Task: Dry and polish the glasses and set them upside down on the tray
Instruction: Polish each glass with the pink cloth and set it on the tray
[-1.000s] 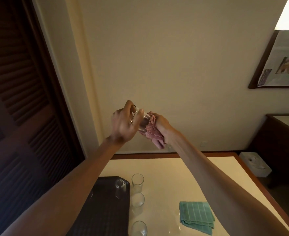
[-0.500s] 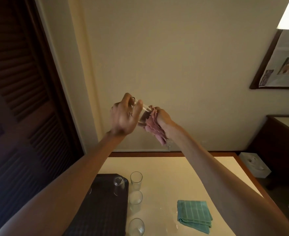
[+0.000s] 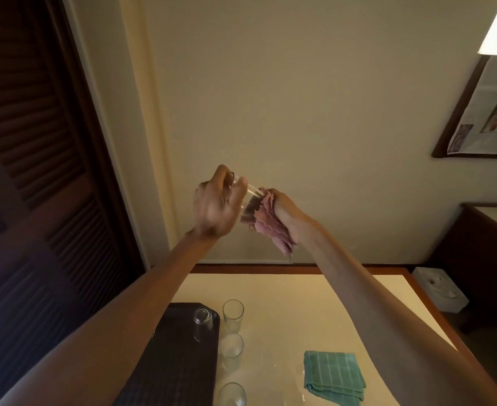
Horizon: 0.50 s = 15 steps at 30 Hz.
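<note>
Glass is held tilted in the air between both hands. The left hand curls its fingers round one end. The right hand grips a pink cloth bunched against the other. The tray lies well below them.

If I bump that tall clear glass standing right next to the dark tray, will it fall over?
Probably, yes. The tall clear glass is narrow and stands upright, so a bump near its rim would likely tip it. It is round, so it may then roll across the cream table. It looks thin-walled, so it could well break.
</note>
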Available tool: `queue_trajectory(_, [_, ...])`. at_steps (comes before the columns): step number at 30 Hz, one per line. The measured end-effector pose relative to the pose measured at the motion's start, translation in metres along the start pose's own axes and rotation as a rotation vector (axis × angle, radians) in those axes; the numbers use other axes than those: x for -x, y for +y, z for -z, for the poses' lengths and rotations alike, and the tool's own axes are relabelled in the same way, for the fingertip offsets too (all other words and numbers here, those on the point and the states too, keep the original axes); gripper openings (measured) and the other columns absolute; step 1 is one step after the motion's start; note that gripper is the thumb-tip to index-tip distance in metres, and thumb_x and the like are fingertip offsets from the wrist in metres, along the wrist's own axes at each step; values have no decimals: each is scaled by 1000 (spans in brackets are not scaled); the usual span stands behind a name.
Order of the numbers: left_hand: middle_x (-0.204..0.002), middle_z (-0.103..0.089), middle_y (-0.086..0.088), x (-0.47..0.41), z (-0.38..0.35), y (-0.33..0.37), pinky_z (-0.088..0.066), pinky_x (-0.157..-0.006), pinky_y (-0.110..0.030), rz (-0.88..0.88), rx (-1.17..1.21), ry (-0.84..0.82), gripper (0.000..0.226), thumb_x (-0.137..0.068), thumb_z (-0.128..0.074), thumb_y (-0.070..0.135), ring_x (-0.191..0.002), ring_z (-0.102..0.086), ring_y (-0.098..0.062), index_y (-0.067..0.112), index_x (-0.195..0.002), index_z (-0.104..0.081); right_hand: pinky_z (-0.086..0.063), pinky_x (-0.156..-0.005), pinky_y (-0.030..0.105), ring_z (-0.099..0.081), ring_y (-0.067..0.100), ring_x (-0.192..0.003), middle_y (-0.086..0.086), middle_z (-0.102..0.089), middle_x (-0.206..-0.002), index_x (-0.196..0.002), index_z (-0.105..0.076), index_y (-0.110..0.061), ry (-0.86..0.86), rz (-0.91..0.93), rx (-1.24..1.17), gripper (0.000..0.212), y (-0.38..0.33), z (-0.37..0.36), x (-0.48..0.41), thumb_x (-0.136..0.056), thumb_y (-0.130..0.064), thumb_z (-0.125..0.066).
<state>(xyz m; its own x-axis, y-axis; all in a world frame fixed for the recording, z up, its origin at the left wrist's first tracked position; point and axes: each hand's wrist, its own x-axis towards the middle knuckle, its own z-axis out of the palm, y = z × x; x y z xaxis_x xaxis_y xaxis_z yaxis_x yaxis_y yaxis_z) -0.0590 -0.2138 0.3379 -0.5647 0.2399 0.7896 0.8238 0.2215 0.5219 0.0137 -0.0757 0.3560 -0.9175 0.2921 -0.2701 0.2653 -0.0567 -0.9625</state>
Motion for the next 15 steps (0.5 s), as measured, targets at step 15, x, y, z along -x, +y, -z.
queue_trajectory(15, [-59,-50,0,6,-15,-18,-36,-45,-30,-61,28,7,45,-103,-42,49,-48,-49,-19,9,-86,-53,-53,-65,34,-70,23,-57,11,-70,-66,-89,-60,-6,0,8,-17,43,7,5,-7,-105,-34,-31])
